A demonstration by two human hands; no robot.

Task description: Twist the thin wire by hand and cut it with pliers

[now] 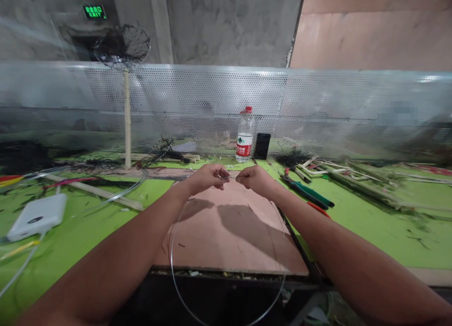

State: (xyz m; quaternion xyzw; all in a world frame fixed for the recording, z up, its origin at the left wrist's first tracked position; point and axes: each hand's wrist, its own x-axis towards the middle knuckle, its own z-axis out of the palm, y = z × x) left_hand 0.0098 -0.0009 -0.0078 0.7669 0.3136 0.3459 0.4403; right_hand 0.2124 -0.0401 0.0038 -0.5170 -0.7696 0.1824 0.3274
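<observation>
A large loop of thin silvery wire [172,253] hangs from my two hands, over the pinkish wooden board [226,250] and down past its near edge. My left hand [211,177] pinches one end of the wire between thumb and fingers. Close beside it, my right hand [256,180] is closed on the other end, with a small gap between the hands. The wire ends meet or nearly meet there; the exact join is too small to tell.
Behind my hands stand a water bottle [244,138] and a dark phone [262,146]. Green-handled pliers [307,193] and plant stems [367,187] lie right. At left are a white power bank [38,216] and a wooden post [127,119] topped by a black wire basket [123,46].
</observation>
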